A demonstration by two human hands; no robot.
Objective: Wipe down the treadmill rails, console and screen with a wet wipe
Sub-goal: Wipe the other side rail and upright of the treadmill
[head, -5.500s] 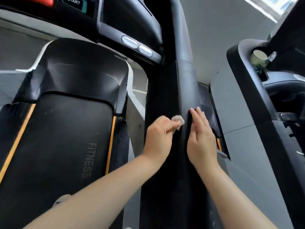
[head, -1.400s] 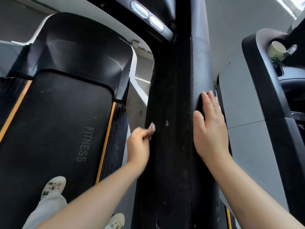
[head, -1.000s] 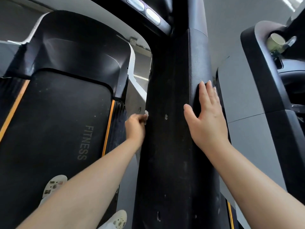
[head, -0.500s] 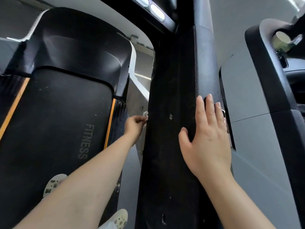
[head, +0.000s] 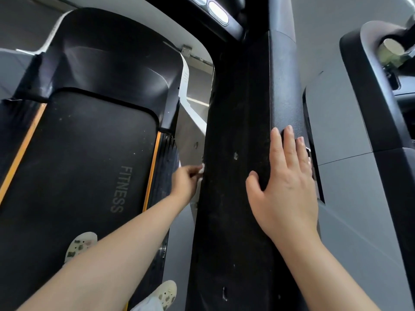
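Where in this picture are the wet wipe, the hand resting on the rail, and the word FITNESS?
wet wipe (head: 202, 170): head view, the white wad at the fingertips.
right hand (head: 286, 189): head view, back of the hand.
FITNESS lettering (head: 122, 189): head view, middle letters on the belt.

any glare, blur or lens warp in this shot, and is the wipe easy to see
Head view: wide-angle warp bows the rail and the belt edges; bright glare on the oval console buttons; the rail's face is dark and low in detail; focus is fairly sharp; the wipe shows only as a white speck in the left hand.
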